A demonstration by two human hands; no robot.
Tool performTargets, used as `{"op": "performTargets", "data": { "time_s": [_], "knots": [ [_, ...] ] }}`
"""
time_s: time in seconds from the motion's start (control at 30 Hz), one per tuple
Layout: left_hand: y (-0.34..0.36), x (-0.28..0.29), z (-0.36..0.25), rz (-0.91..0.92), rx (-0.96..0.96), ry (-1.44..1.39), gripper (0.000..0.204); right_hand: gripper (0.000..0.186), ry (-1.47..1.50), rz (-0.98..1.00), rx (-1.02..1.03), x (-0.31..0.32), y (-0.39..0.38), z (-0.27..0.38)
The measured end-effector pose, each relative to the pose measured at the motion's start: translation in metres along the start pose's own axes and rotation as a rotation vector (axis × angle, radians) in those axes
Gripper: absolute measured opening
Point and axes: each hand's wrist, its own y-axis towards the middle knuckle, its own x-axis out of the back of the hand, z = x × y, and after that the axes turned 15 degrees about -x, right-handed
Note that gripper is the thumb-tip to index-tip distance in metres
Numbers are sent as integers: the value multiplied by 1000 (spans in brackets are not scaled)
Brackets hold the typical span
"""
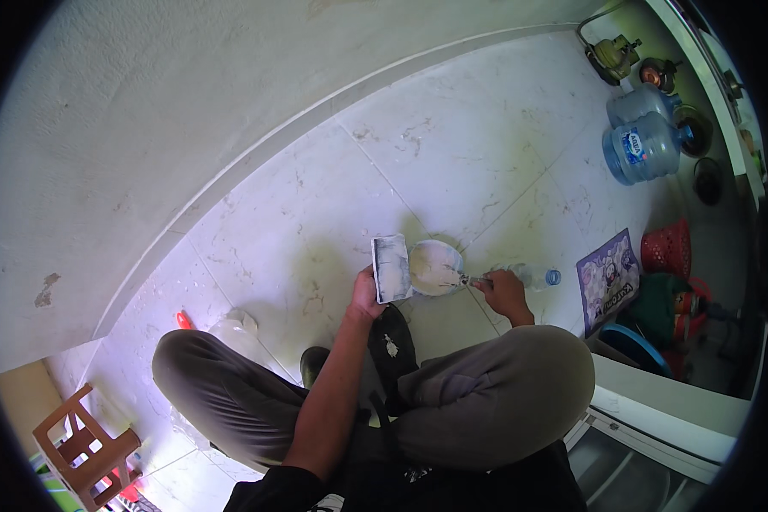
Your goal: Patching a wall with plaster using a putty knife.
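I am crouched over a pale tiled floor, knees bent. My left hand grips a flat rectangular trowel board smeared with white paste, held upright. My right hand holds a thin metal tool by its handle, its tip reaching into a round bowl of white paste on the floor. The bowl sits just right of the board. A small clear plastic bottle with a blue cap lies on the floor behind my right hand.
A white wall curves along the left. Two large blue water jugs and a gas stove stand at top right. A printed mat, red basket, wooden stool and clear plastic bag lie around.
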Motion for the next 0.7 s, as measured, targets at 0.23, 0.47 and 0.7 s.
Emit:
{"op": "performTargets", "data": {
  "time_s": [0.23, 0.47, 0.7],
  "knots": [
    [-1, 0, -1, -14, 50, 20, 45, 33, 240, 93, -15, -41, -1, 10],
    [6, 6, -4, 21, 21, -24, 44, 36, 498, 158, 143, -56, 33, 5],
    [13, 14, -5, 23, 7, -7, 44, 24, 679, 317, 149, -50, 39, 19]
  ]
}}
